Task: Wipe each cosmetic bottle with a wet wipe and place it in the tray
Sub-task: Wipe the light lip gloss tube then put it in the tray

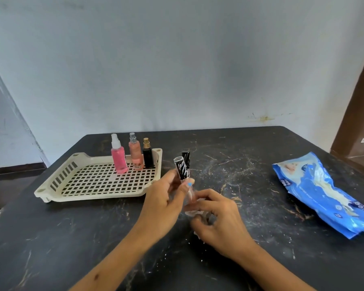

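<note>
Three bottles stand upright in tray (51, 191) far corner, grouped to leave room | left hand (164, 203) closed on zebra-capped bottle (182, 170), tilted for access | right hand (215, 215) closed on wet wipe (192, 213) at its base | black bottle (186, 156) waits just behind.

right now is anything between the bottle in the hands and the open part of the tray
Nothing visible. The striped bottle is held just right of the tray, whose near floor is bare. The three bottles already in it stand along the far edge, out of the way.
</note>
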Demonstrator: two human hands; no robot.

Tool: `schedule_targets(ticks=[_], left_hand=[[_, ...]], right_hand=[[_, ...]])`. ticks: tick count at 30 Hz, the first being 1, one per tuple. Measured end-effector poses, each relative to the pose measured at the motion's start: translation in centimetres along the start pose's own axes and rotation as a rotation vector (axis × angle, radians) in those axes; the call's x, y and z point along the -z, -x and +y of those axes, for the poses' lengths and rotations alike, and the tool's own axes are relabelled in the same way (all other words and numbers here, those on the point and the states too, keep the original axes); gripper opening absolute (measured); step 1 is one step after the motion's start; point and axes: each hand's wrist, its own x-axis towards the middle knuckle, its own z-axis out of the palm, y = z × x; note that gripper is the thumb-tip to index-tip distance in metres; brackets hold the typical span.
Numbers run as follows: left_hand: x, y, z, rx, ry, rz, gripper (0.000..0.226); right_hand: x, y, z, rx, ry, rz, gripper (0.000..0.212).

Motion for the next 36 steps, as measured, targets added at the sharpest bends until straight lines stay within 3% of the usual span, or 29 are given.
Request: schedule_targets(ticks=[5,9,13,17,20,25,29,36], left_hand=[[-0.1,-0.2,-0.7,0.058,0.251,0.105,0.018],[-0.3,0.2,-1.1,0.283,0.501,0.184,0.024],[-1.5,0.7,-1.2,0.438,0.610,0.128,0.027],[-2.1,0.5,-1.2,0.476,0.648,0.116,0.032],[-2.0,0.5,-1.2,0.501,0.689,0.139,0.031],[-2.1,0.5,-1.8,0.484,0.691,0.119,0.028],[-2.0,0.6,-2.1,0.469,0.702,0.091,0.028],[-2.0,0.7,-1.8,0.469,0.717,0.037,0.028]], right_hand=[[0.6,-0.2,-0.5,0.109,-0.006,0.131,0.021],[1.0,-0.5,0.0,0.121,0.018,0.287,0.018],[0.5,-1.2,0.2,0.082,0.029,0.326,0.024],[-0.1,-2.0,0.0,-0.028,0.004,0.326,0.038],[-0.7,-2.5,0.1,-0.055,0.000,0.329,0.036],[-1.8,-2.3,-0.3,0.071,-0.017,0.320,0.018],[-2.0,-1.8,0.1,0.147,0.008,0.272,0.017],[-1.5,-2.3,0.6,0.154,0.056,0.349,0.024]])
